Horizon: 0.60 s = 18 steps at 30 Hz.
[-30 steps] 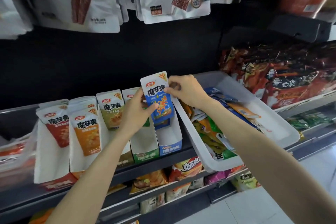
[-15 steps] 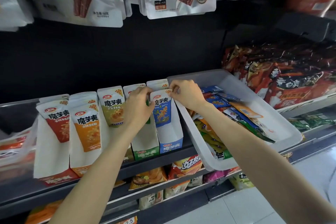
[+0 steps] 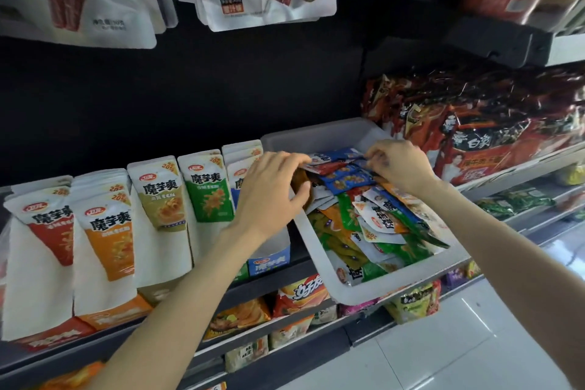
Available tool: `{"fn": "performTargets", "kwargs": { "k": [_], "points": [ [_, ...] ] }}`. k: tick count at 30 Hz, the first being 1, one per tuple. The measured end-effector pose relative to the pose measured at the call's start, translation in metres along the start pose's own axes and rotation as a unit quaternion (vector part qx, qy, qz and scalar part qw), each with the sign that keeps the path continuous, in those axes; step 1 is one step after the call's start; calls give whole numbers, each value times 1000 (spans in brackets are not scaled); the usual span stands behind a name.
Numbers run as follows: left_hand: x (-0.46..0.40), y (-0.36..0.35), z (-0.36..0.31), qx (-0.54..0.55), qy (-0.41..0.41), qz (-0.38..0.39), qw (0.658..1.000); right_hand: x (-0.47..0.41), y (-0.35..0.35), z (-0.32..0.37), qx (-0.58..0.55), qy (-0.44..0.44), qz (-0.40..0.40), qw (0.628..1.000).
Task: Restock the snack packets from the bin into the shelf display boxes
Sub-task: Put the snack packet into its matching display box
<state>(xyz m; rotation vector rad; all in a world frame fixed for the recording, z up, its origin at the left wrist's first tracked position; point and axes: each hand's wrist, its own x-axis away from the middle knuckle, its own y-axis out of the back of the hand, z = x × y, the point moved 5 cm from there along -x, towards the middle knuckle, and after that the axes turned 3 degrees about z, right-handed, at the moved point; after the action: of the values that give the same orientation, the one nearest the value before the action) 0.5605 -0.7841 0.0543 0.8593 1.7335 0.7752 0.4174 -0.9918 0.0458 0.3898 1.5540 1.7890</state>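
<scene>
five display boxes are standing in a row on the left, packets upright. the left hand is curling loosely over the bin rim, holding nothing. the right hand is pinching a blue packet lying flat, long axis left-right, at the bin's far end.

Both hands reach among packets in the bin.

The left hand hides most of the blue display box.
</scene>
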Motion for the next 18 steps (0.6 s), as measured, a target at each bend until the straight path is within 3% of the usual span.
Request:
{"fn": "performTargets", "kwargs": {
  "k": [3, 7, 12, 15, 18],
  "points": [
    [-2, -18, 13, -39, 76, 47, 995, -20, -14, 0, 61, 43, 32, 997],
    [5, -30, 21, -53, 97, 83, 990, -48, -42, 22, 123, 136, 87, 979],
    [9, -30, 17, -34, 109, 87, 990, -62, -64, 32, 176, 146, 166, 959],
    [8, -32, 15, -36, 104, 97, 989, -57, -57, 35, 229, 154, 148, 950],
    [7, -31, 19, -17, 108, 103, 989, -43, -27, 41, 290, 164, 72, 940]
  ]
}}
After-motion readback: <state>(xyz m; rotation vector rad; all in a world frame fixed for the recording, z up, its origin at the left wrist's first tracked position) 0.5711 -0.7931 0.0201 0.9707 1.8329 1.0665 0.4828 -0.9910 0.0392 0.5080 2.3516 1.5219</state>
